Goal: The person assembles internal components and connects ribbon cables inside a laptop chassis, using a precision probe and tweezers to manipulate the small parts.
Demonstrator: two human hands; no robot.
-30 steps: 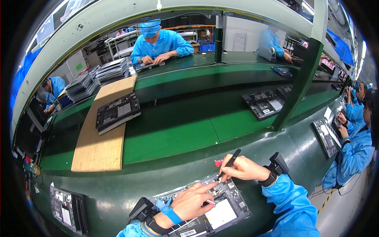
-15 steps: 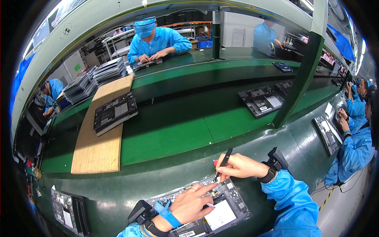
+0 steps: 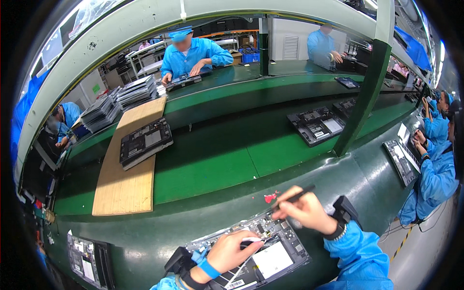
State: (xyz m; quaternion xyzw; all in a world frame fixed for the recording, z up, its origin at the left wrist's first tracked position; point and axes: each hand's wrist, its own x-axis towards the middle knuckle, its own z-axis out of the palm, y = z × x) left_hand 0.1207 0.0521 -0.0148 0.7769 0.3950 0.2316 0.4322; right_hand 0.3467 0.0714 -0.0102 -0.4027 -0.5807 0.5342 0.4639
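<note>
An opened laptop base (image 3: 300, 251) lies in front of me on the dark green bench, its circuit board and a large white-labelled part (image 3: 273, 261) exposed. My left hand (image 3: 231, 252) rests over its left part, fingers curled, with a small white piece (image 3: 252, 239) pinched at the thumb and forefinger. Black cables (image 3: 272, 239) run just beside those fingertips. Above the base's far right edge, my right hand (image 3: 305, 212) grips a slim black pen-like tool (image 3: 300, 194), tilted and smeared by motion. Its tip is too blurred to place.
Red scraps (image 3: 270, 197) lie beyond the base. Another opened laptop base (image 3: 86, 258) is at left. A wooden board (image 3: 123, 188) carries stacked bases (image 3: 146, 140); more bases (image 3: 316, 126) sit farther right. A green post (image 3: 365, 96) stands right. Co-workers in blue (image 3: 193, 53) work around.
My right hand has lifted off the board and moved right, tilting the tool flatter. My left hand has drawn its fingers in from the board, the white piece rising with them.
</note>
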